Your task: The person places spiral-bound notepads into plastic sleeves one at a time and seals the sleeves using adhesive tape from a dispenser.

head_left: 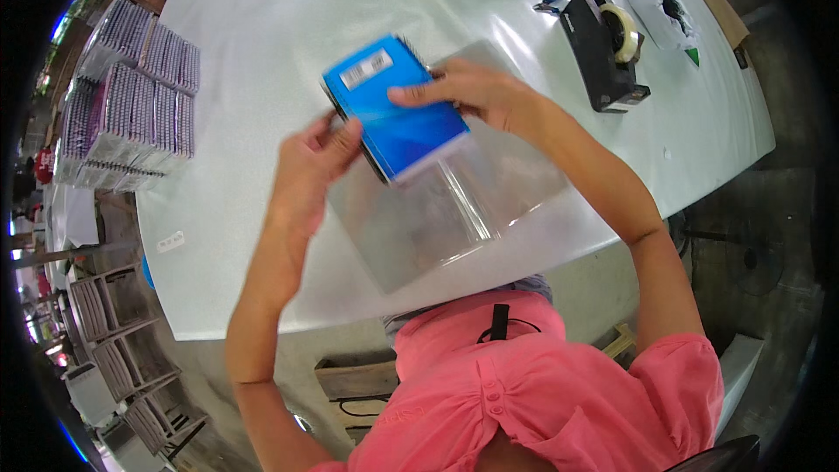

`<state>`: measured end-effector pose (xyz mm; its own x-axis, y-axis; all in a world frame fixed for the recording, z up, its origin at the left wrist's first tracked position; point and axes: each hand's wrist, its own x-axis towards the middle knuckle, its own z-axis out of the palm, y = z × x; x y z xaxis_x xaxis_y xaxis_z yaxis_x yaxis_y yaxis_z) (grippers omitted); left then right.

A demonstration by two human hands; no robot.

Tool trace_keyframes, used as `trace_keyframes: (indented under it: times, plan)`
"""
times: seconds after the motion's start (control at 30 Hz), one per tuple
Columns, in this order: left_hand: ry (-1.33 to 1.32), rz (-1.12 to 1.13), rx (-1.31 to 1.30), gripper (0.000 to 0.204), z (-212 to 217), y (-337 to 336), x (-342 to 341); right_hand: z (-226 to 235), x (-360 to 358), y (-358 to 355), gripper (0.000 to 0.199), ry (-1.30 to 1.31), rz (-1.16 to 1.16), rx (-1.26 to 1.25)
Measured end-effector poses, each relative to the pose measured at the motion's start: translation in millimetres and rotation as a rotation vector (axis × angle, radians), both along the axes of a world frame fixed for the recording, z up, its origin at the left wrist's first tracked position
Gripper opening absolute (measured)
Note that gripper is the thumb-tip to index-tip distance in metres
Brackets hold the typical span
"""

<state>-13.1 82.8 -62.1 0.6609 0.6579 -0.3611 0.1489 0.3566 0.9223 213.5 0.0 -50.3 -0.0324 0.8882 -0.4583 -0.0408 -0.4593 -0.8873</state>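
Observation:
A small stack of blue notebooks [406,131], with a white barcode label on the top cover, is held tilted above the table. My left hand [316,162] grips its near left edge, thumb on the cover side. On the opposite edge my right hand [481,94] closes around it, thumb lying across the blue cover. Beneath the stack and my hands, a clear plastic bag or sheet [393,240] lies flat near the table's front edge, with a shiny crease. Most fingers of both hands are hidden behind the stack.
Tall piles of spiral-bound notebooks [140,114] stand at the table's left edge. To the right are a black tape dispenser [592,57] with a tape roll [622,33], blue-handled pliers [551,3] and a crumpled plastic bag [655,13]. A small label [170,241] lies on the white table [236,297].

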Motion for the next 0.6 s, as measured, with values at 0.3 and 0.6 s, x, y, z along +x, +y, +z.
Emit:
trace_keyframes:
  times: [0.3,0.6]
  plan:
    - [-0.003,0.062,-0.068,0.068,-38,-55,9,-32,-6,-46,0.079,-0.1,-0.094,-0.05]
    - [0.167,0.101,0.399,0.075,-58,-66,8,-38,-22,-51,0.076,-0.923,-0.002,-0.06]
